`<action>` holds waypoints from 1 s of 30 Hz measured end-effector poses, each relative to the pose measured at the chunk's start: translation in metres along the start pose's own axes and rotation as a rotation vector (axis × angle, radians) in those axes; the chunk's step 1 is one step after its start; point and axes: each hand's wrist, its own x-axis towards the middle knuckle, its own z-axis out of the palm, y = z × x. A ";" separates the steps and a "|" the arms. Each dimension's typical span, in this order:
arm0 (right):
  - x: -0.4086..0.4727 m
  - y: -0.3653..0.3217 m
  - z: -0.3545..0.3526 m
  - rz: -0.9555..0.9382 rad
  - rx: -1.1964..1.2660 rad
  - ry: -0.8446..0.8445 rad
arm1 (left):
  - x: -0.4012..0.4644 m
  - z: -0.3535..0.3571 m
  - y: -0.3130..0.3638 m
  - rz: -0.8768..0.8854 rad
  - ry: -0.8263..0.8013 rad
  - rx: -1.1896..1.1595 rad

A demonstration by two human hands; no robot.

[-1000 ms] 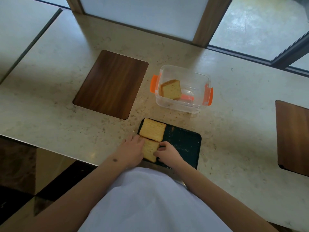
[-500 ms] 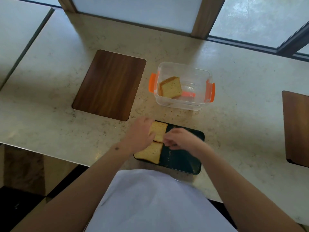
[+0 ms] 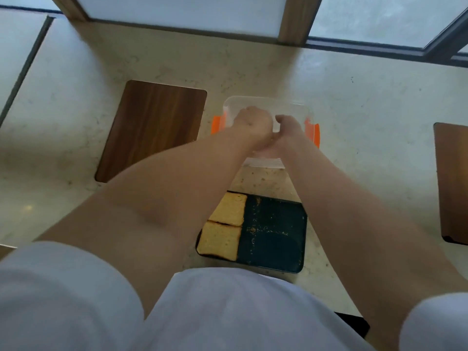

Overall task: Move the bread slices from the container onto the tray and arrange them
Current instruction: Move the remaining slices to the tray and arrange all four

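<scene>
Now both hands reach into the clear container point(image 3: 268, 103) at 12 o'clock of the tray point(image 3: 276, 239): left hand point(image 3: 250, 122) and right hand point(image 3: 288, 127) curled, touching each other; what they pinch is hidden. Two bread slices point(image 3: 222, 229) fill the tray's 9 o'clock half. Advice: lift the next slice by its edges, level, and set it at 3 o'clock.
</scene>
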 end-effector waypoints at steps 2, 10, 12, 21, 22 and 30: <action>0.005 0.000 0.003 0.054 0.024 0.023 | 0.011 0.011 -0.001 -0.051 0.013 0.051; 0.008 0.004 0.006 0.034 -0.023 0.095 | 0.047 0.039 -0.003 -0.131 0.046 0.266; 0.010 0.002 0.005 0.020 -0.066 0.105 | 0.051 0.039 -0.001 -0.153 0.072 0.256; -0.007 -0.017 -0.012 -0.128 -0.156 0.060 | 0.037 0.028 0.020 -0.093 0.174 -0.166; -0.014 -0.020 -0.016 -0.164 -0.163 0.034 | 0.032 0.021 0.021 -0.057 0.195 -0.277; -0.109 0.037 -0.076 -0.593 -0.449 -0.173 | -0.069 -0.007 -0.030 0.052 -0.144 -1.253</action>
